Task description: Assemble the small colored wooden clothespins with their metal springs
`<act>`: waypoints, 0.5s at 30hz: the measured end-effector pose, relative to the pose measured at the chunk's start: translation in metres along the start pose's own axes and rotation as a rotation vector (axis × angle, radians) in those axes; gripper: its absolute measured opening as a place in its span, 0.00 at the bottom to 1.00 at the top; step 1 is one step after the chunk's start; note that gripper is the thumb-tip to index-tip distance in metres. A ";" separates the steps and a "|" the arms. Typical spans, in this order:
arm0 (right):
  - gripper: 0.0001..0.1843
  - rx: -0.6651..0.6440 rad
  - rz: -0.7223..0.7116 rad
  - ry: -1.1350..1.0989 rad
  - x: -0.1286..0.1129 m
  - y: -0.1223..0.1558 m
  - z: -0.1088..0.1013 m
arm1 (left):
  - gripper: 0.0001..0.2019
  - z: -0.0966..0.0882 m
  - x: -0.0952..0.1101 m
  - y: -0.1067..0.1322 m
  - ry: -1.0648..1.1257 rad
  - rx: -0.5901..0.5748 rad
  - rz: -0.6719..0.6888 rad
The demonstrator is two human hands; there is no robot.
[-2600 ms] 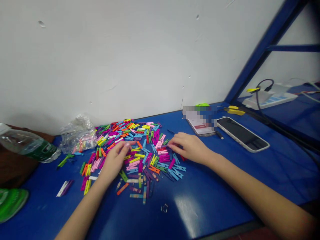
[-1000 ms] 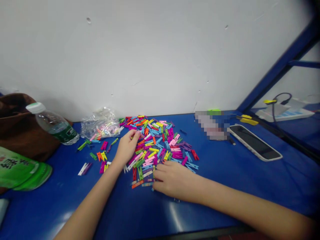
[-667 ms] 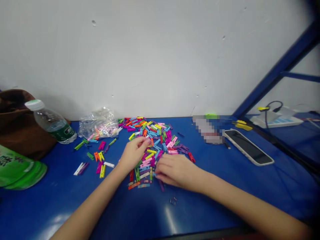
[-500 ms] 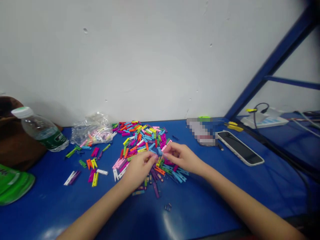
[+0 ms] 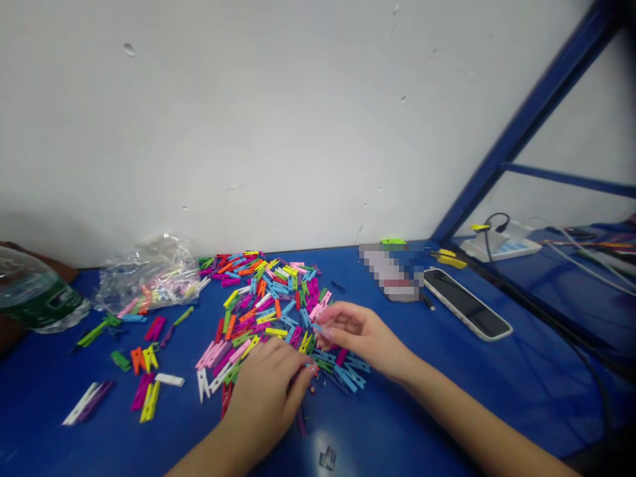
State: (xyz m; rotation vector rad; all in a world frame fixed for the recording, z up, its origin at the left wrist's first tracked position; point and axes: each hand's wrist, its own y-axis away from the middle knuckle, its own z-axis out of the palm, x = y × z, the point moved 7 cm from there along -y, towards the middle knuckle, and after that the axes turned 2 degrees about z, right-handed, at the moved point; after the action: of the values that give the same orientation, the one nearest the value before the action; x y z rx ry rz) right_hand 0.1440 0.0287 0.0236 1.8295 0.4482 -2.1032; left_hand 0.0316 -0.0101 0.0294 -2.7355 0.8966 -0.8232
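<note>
**Grip State and Item Location**

Right hand (image 5: 362, 341): the thumb and forefinger are closed in a pinch on a light-blue clothespin (image 5: 318, 328), at the near right part of the pile.

Left hand (image 5: 265, 391): the hand is curled palm-down, with its fingertips (image 5: 311, 368) among the clothespins and just beside the right hand. The hand hides its grip, so whether it is grasping anything cannot be determined.

Item location: the heap of coloured clothespins (image 5: 263, 311) lies on the blue table (image 5: 447, 404), against the white wall (image 5: 298, 119). A scattered group of loose clothespins (image 5: 146, 391) lies to the heap's left, below a clear plastic bag (image 5: 152, 275) of more clothespins. A smartphone (image 5: 467, 305) lies face-up to the right, well apart from the heap.
</note>
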 end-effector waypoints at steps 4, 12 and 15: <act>0.18 -0.025 0.018 -0.104 0.006 0.001 0.003 | 0.09 0.002 0.002 0.001 -0.008 -0.003 0.020; 0.11 -0.032 0.084 -0.157 0.019 0.003 0.003 | 0.09 0.000 0.005 0.000 -0.006 0.038 0.057; 0.18 -0.054 0.080 -0.146 0.020 0.004 0.005 | 0.09 0.001 0.005 0.000 0.001 0.027 0.050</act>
State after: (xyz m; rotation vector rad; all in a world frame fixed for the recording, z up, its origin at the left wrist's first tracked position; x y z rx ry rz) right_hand 0.1384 0.0225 0.0045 1.6233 0.3856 -2.1307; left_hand 0.0353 -0.0133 0.0308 -2.6783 0.9423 -0.8221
